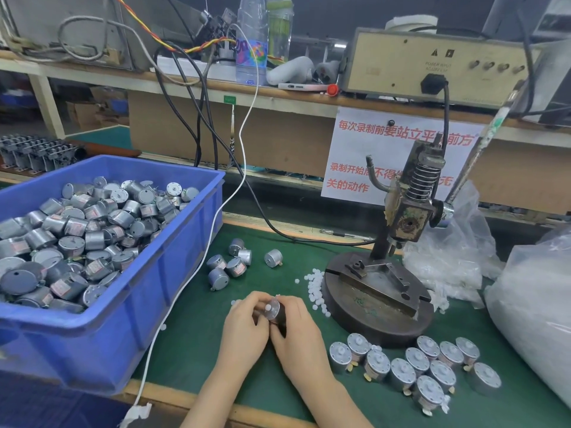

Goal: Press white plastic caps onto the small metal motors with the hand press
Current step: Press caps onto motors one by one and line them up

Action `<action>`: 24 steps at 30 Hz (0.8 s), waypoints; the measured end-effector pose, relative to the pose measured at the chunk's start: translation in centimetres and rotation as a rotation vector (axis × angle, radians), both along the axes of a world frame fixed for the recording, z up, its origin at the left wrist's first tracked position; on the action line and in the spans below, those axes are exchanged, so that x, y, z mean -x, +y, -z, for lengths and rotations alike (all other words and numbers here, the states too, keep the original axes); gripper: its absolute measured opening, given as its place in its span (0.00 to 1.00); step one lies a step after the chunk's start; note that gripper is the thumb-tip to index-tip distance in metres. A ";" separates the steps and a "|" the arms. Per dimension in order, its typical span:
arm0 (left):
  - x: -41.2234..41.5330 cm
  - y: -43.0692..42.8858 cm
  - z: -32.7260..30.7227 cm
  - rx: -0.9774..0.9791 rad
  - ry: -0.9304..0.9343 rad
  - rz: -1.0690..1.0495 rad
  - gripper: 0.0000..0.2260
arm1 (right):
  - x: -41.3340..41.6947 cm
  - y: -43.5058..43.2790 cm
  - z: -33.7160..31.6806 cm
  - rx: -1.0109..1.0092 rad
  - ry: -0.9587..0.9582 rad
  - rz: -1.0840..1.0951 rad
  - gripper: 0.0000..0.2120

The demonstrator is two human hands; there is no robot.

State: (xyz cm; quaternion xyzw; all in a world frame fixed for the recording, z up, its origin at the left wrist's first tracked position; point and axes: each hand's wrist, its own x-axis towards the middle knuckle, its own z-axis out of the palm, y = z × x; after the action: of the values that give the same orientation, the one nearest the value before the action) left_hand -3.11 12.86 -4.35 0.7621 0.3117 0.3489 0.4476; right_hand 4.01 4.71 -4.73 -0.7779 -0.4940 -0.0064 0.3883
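Both my hands meet over the green mat near its front middle. My right hand (296,338) grips a small metal motor (275,310), end face turned up. My left hand (244,329) pinches a white plastic cap (268,307) at the centre of that face. The hand press (408,211) stands to the right on a round dark base (375,313), nothing under its ram. Loose white caps (315,288) lie along the base's left edge. Several capped motors (414,369) stand in a group in front of the base. Several uncapped motors (228,264) lie behind my hands.
A blue bin (123,304) full of motors fills the left side. A white cable (197,270) runs down past its right wall. Clear plastic bags (531,304) crowd the right edge. A shelf with a beige power box (432,63) and bottles spans the back.
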 end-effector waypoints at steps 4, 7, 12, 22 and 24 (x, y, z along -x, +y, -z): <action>-0.2 0.5 0.0 0.128 -0.034 -0.057 0.17 | 0.6 -0.2 -0.6 -0.052 -0.094 0.062 0.15; -0.1 0.9 0.2 0.176 -0.063 -0.090 0.16 | 0.7 -0.8 -1.3 -0.151 -0.126 0.175 0.16; 0.0 1.2 0.1 0.236 -0.090 -0.108 0.14 | -3.0 -3.2 -4.4 -0.177 0.017 0.344 0.16; 0.0 1.0 0.0 0.245 -0.081 -0.113 0.13 | -13.2 -7.1 -6.1 0.169 -0.058 0.664 0.19; 0.0 1.0 0.2 0.242 -0.082 -0.112 0.14 | -13.7 -7.1 -5.9 0.146 -0.091 0.668 0.20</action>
State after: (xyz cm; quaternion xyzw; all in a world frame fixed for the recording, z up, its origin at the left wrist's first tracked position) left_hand -3.10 13.87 -4.51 0.6692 0.3748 0.3640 0.5283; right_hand 17.68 -2.41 1.19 -0.9213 -0.2282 -0.1327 0.2856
